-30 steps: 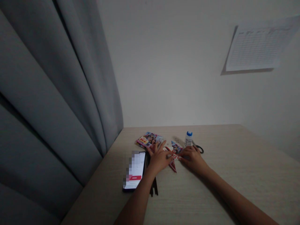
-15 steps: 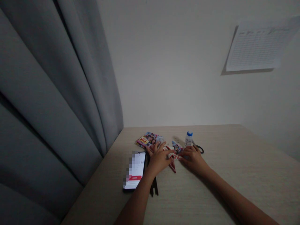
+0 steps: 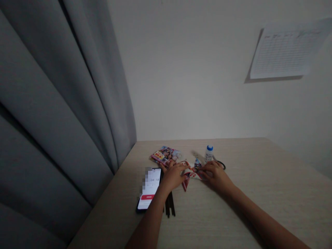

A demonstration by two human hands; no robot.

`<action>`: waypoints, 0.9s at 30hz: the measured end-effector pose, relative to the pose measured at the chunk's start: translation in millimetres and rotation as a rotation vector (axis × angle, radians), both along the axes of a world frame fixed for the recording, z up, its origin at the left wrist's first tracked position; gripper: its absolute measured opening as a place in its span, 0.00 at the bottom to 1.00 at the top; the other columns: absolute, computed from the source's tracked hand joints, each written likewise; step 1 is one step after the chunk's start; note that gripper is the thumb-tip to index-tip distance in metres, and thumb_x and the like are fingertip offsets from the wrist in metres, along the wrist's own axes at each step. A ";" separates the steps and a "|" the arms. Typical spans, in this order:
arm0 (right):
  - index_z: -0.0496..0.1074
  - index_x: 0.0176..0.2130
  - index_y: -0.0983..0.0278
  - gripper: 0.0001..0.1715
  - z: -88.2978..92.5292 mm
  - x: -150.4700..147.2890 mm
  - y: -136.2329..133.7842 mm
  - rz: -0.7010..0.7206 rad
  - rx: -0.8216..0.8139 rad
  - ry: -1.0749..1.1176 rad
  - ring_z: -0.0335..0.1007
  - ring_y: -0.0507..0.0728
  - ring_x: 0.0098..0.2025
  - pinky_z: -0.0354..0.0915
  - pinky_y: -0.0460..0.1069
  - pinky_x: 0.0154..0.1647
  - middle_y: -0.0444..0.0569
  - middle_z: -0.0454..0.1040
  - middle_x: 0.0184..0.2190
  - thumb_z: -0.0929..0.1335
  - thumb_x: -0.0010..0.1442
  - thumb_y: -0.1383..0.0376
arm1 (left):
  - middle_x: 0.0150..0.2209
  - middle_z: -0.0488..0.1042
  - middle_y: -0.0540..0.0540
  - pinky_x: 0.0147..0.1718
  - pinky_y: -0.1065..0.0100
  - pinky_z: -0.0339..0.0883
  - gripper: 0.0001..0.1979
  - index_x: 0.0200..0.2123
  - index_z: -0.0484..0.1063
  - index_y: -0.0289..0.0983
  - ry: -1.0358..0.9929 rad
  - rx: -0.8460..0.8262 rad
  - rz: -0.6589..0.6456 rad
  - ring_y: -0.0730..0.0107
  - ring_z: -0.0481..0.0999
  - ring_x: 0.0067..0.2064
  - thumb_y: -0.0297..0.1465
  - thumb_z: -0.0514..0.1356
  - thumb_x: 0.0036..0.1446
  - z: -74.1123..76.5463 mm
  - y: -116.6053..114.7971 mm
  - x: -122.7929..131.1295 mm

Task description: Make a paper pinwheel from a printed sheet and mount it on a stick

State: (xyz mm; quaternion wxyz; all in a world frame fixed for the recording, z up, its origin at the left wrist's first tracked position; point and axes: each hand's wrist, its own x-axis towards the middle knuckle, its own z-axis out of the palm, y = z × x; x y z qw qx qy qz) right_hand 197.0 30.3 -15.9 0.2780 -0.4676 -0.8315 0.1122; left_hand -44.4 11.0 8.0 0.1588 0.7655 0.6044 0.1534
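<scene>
Between my two hands lies a folded paper pinwheel [image 3: 192,170], printed in red, white and blue, with pointed flaps toward the back and the front. My left hand [image 3: 175,175] is bent over its left side, fingers reaching onto the paper. On the right side, my right hand [image 3: 214,174] pinches the paper between thumb and fingers. Both hands partly cover the pinwheel. Just behind my right hand stands a small clear bottle with a blue cap [image 3: 208,154]. A black handle loop of what look like scissors [image 3: 222,164] shows beside it.
Colourful printed leaflets [image 3: 164,154] lie behind my left hand. A phone with a lit screen [image 3: 148,190] lies left of my left forearm, with several dark thin strips [image 3: 169,206] next to it. A grey curtain [image 3: 98,86] borders the table [image 3: 233,214] on the left.
The pinwheel has turned slightly, its front flap swinging left and its back flap shifting right. My left hand has moved a little left, its fingers now closer together on the paper.
</scene>
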 end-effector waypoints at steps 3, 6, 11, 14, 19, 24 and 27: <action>0.80 0.48 0.53 0.16 -1.5 2.8 2.2 -0.020 -0.014 -0.054 0.67 0.65 0.54 0.56 0.62 0.59 0.49 0.81 0.45 0.68 0.62 0.61 | 0.63 0.68 0.55 0.58 0.25 0.14 0.24 0.56 0.70 0.63 0.027 -0.033 -0.027 0.42 0.51 0.70 0.37 0.65 0.57 0.8 0.5 -0.7; 0.80 0.46 0.52 0.14 -0.1 3.8 2.1 -0.002 -0.034 -0.088 0.66 0.66 0.55 0.56 0.63 0.58 0.47 0.82 0.45 0.69 0.61 0.61 | 0.64 0.67 0.55 0.57 0.23 0.15 0.26 0.58 0.68 0.64 0.045 -0.039 -0.047 0.41 0.51 0.70 0.37 0.65 0.57 0.8 0.6 -1.9; 0.82 0.43 0.52 0.14 4.1 6.2 1.3 0.043 -0.031 -0.072 0.68 0.65 0.54 0.59 0.61 0.57 0.47 0.82 0.42 0.69 0.60 0.65 | 0.65 0.66 0.54 0.58 0.23 0.16 0.30 0.61 0.64 0.63 0.047 0.021 -0.015 0.43 0.53 0.69 0.36 0.65 0.57 -2.1 1.4 -3.0; 0.82 0.44 0.52 0.14 4.5 9.1 1.6 0.074 -0.021 -0.073 0.70 0.65 0.51 0.61 0.61 0.55 0.48 0.82 0.41 0.69 0.60 0.65 | 0.65 0.66 0.53 0.58 0.23 0.16 0.31 0.62 0.62 0.62 0.042 0.062 0.022 0.44 0.54 0.68 0.34 0.65 0.58 -3.0 2.3 -3.5; 0.81 0.46 0.54 0.15 3.4 12.4 3.6 0.148 -0.012 -0.039 0.72 0.62 0.48 0.64 0.58 0.52 0.49 0.81 0.43 0.68 0.61 0.65 | 0.65 0.66 0.51 0.58 0.23 0.17 0.33 0.63 0.61 0.62 0.048 0.079 0.030 0.45 0.55 0.68 0.35 0.66 0.57 -3.3 2.9 -5.1; 0.81 0.46 0.54 0.16 5.3 12.5 4.0 0.160 0.004 -0.031 0.71 0.62 0.49 0.65 0.57 0.51 0.49 0.81 0.44 0.69 0.59 0.66 | 0.66 0.63 0.50 0.58 0.21 0.21 0.34 0.64 0.60 0.62 0.095 0.097 0.081 0.41 0.51 0.69 0.39 0.67 0.55 -4.9 4.6 -5.9; 0.81 0.46 0.53 0.17 8.7 12.6 2.5 0.160 0.006 -0.046 0.71 0.62 0.48 0.66 0.57 0.51 0.48 0.81 0.42 0.70 0.57 0.67 | 0.69 0.59 0.49 0.58 0.21 0.26 0.35 0.64 0.60 0.60 0.141 0.109 0.126 0.39 0.49 0.70 0.40 0.67 0.55 -5.8 5.9 -4.9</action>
